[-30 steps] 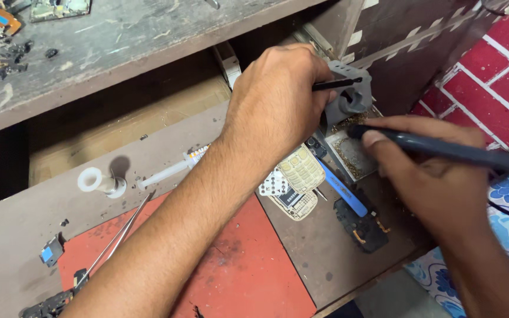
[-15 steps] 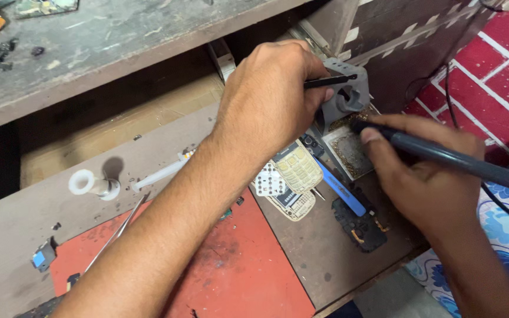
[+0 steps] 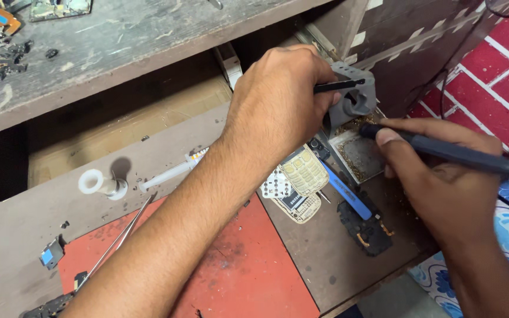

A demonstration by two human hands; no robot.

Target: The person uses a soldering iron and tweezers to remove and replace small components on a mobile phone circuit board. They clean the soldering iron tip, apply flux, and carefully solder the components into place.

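The left hand (image 3: 278,112) is gripping a thin black tool (image 3: 338,86) while, at three o'clock, the right hand (image 3: 443,182) is pinching a soldering iron (image 3: 460,154) over the disassembled keypad phone (image 3: 301,182), not yet reassembled.

Soldering iron handle (image 3: 460,156): matt dark plastic. Holder (image 3: 354,100): matt grey, material unclear. Tray (image 3: 363,156): dull metal, gritty. Tweezers (image 3: 119,238): shiny metal. Bench (image 3: 25,235): worn, scuffed wood. Mat (image 3: 248,277): matt red, scratched. Phone keypad (image 3: 304,171): smooth, pale plastic.
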